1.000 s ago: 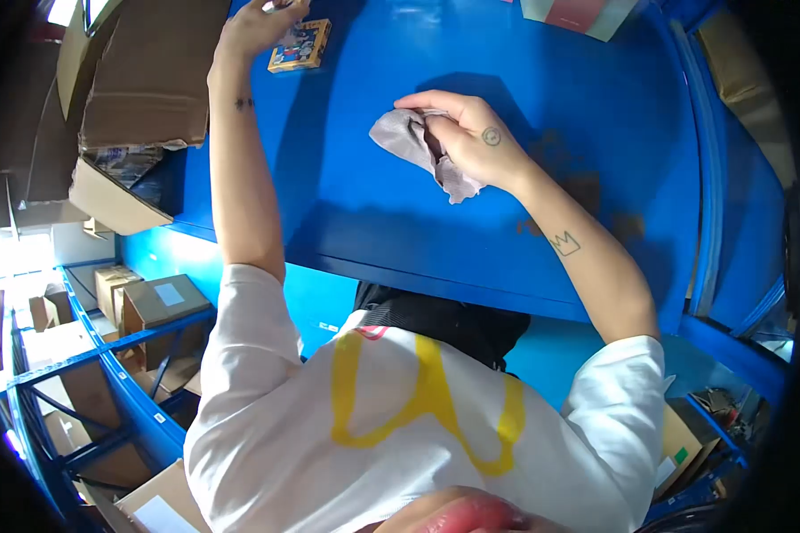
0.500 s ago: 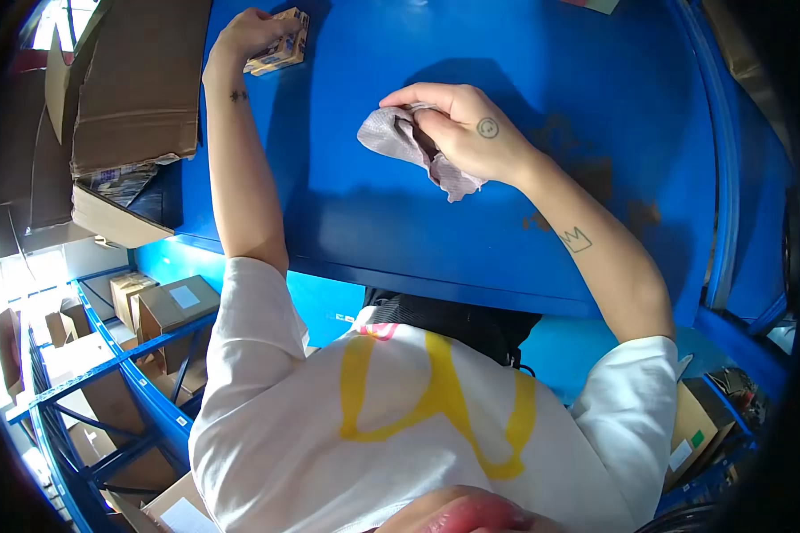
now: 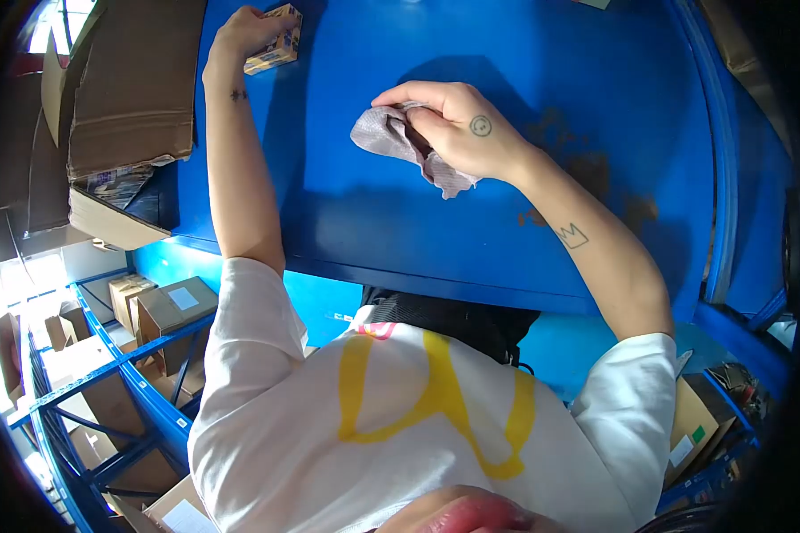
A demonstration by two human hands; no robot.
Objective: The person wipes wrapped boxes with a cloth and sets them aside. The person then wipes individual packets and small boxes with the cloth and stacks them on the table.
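Over at the far left of the blue surface (image 3: 373, 240), my left hand (image 3: 243, 34) is closed on a small yellowish patterned box (image 3: 280, 53). Part of the box is hidden under the fingers. My right hand (image 3: 462, 129) grips a crumpled grey-mauve cloth (image 3: 387, 133) between thumb and fingers, near the middle of the surface. The cloth's loose edges hang out below and to the left of the hand. Whether it touches the surface all along is hard to tell.
A large open cardboard box (image 3: 133, 89) stands left of my left arm. Brownish stains (image 3: 587, 173) mark the surface by my right forearm. A blue metal post (image 3: 716, 178) borders the right side. Racks with cardboard boxes (image 3: 176, 306) lie below left; another carton (image 3: 698, 426) sits lower right.
The whole scene has shifted slightly left and up in view. Both hands keep their hold on the box and the cloth, with hardly any movement of their own.
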